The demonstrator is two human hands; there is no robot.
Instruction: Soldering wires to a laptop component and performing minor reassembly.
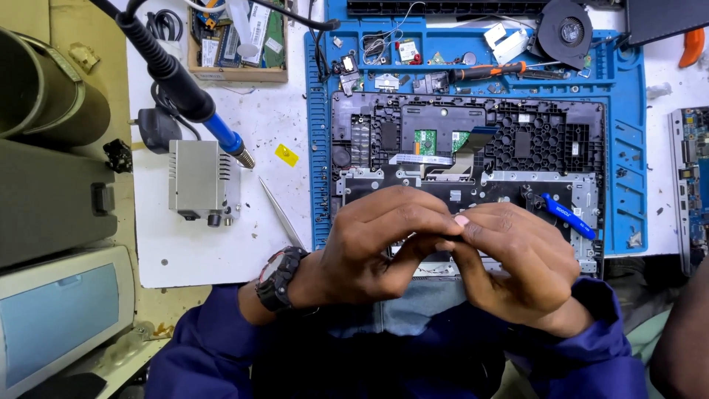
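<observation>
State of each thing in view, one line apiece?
Left hand: fingertips pinched against the right hand's, on something small and dark.
Right hand: pinching the same spot.
Laptop base: opened, internals exposed, on the blue mat.
Fan: removed, lying on the mat.
Screwdriver: lying flat.
Tweezers: lying unused.

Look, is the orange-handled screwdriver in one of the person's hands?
No, the orange-handled screwdriver lies on the blue mat above the opened laptop base, apart from both hands.
</observation>
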